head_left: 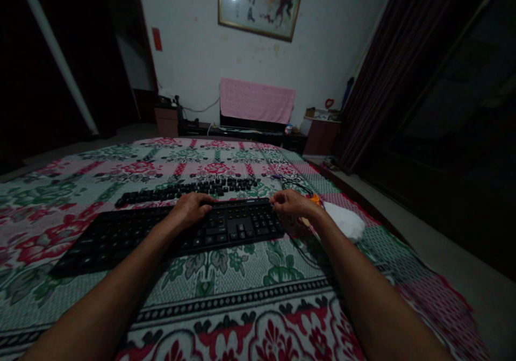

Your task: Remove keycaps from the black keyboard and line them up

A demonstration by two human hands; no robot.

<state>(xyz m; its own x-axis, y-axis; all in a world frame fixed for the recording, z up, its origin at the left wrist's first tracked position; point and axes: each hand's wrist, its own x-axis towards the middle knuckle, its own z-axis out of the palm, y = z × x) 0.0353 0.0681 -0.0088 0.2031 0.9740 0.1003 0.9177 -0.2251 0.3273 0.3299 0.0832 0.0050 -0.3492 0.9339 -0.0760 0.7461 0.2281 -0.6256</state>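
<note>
A black computer keyboard (250,226) lies on the patterned bedspread, with some keycaps absent in its upper rows. My left hand (192,209) rests over the keyboard's middle, fingers stretched toward its back edge, thumb apart. At the keyboard's back right corner is my right hand (294,204), its thumb and fingertips pinched together. Whatever may be between those fingertips is too small to make out. Behind the keyboard, loose black keycaps (221,188) lie in rows. An orange item (315,198), partly covered by my right hand, and a white cloth-like bundle (344,221) lie to the right.
A dark cable (302,250) curls on the bedspread (209,291) right of the keyboard. The bed's right edge drops to the floor. Beyond the bed, a pink towel (258,100) drapes over a screen on a low cabinet. Dark curtains (374,70) hang at the right.
</note>
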